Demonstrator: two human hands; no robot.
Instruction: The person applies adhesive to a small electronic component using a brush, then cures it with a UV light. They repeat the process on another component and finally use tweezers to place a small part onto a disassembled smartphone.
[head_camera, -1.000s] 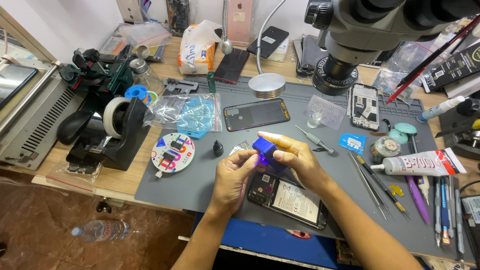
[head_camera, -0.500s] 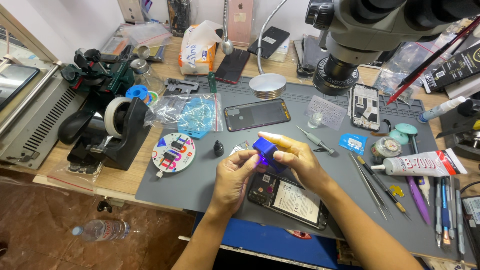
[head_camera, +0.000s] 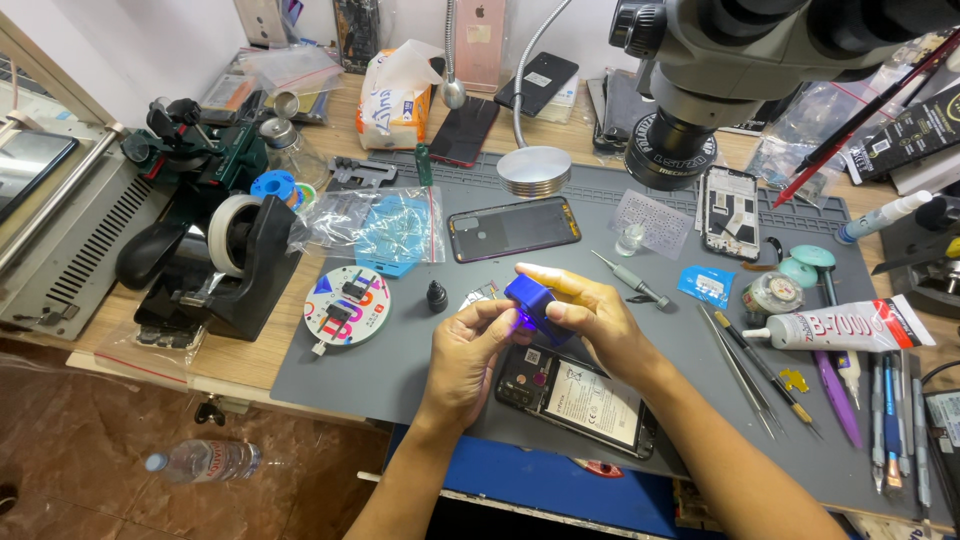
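- Head camera view, centre of the frame: the right hand (head_camera: 590, 315) is closed around a small blue boxy plastic lamp (head_camera: 530, 300), thumb and fingers pinching its sides; a violet glow shows at its lower edge.
- Left hand (head_camera: 468, 352) sits just beside it, fingers curled in, fingertips touching the lamp's lower left corner; whether it grips something tiny there cannot be told.
- Directly below both hands lies an opened black smartphone with its back cover off (head_camera: 575, 395), battery showing, angled toward the lower right on the grey rubber work mat (head_camera: 400, 370).
- Above the hands, a dark rectangular phone back cover (head_camera: 513, 228) lies flat on the mat.
- Left of the hands: a round white disc with colourful markings (head_camera: 346, 306) and a small black knob-like cap (head_camera: 436, 296).
- Right of the frame: a white glue tube (head_camera: 840, 328), metal tweezers (head_camera: 735, 360) and a grey screwdriver (head_camera: 632, 281).
- Upper right: a large grey microscope head (head_camera: 720, 70).
- Left edge: a black tape dispenser (head_camera: 230, 265).
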